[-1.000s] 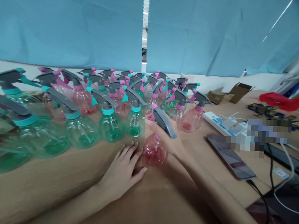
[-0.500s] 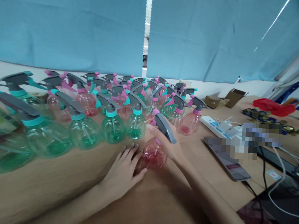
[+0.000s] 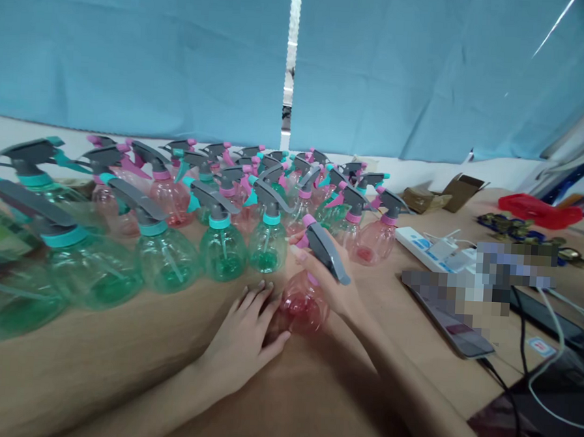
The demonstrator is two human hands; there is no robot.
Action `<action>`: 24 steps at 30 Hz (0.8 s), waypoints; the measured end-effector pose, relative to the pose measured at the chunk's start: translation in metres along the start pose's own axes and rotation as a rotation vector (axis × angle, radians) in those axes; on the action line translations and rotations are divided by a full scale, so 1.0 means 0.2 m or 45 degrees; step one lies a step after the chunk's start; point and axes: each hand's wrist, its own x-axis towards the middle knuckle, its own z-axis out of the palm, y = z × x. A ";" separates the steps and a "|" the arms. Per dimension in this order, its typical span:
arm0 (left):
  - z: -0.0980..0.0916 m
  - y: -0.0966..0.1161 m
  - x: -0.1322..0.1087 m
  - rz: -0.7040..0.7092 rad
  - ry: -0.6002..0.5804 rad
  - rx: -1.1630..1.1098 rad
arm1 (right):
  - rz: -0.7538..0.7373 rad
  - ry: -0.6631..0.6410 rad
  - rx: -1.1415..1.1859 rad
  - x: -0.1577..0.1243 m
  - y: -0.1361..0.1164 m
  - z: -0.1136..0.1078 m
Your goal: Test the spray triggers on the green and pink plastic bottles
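Observation:
A clear pink spray bottle (image 3: pixel 303 308) with a grey and pink trigger head stands on the table in front of me. Wrapped around its neck, just under the trigger head, is my right hand (image 3: pixel 329 272). My left hand (image 3: pixel 247 330) lies on the tabletop just left of the bottle's base, fingers spread and holding nothing. Its thumb and forefinger are close to the pink body; whether they touch it I cannot tell. Beyond the left fingertips stand green spray bottles (image 3: pixel 267 246) with turquoise collars.
Several more green and pink spray bottles (image 3: pixel 375 239) crowd the back and left. On the right lie a white power strip (image 3: pixel 420 246), a phone (image 3: pixel 450 318) with cables, a red plastic bag (image 3: pixel 540 210) and gold-coloured pieces. A small cardboard box (image 3: pixel 462 191) sits at the back.
The view has shifted slightly. My right hand keeps its grip on the pink spray bottle, and my left hand stays spread beside the base; otherwise little differs.

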 end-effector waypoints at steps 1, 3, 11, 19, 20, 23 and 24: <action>0.00 0.00 0.00 -0.001 0.002 -0.002 | -0.005 -0.001 -0.002 0.00 0.00 0.00; 0.00 0.00 0.00 -0.001 0.008 -0.014 | -0.014 -0.012 -0.004 0.00 -0.01 0.00; 0.00 0.01 0.00 -0.016 0.010 -0.033 | -0.008 -0.058 0.012 0.03 0.00 0.01; -0.01 0.01 0.00 -0.055 -0.019 -0.107 | -0.001 -0.156 0.050 0.08 0.01 0.01; -0.01 0.01 0.00 -0.062 -0.021 -0.110 | -0.001 -0.165 0.059 0.08 0.01 0.01; -0.01 0.01 0.00 -0.084 -0.042 -0.101 | -0.009 -0.178 0.087 0.09 0.02 0.01; -0.01 0.01 0.00 -0.088 -0.051 -0.095 | -0.012 -0.181 0.094 0.10 0.03 0.01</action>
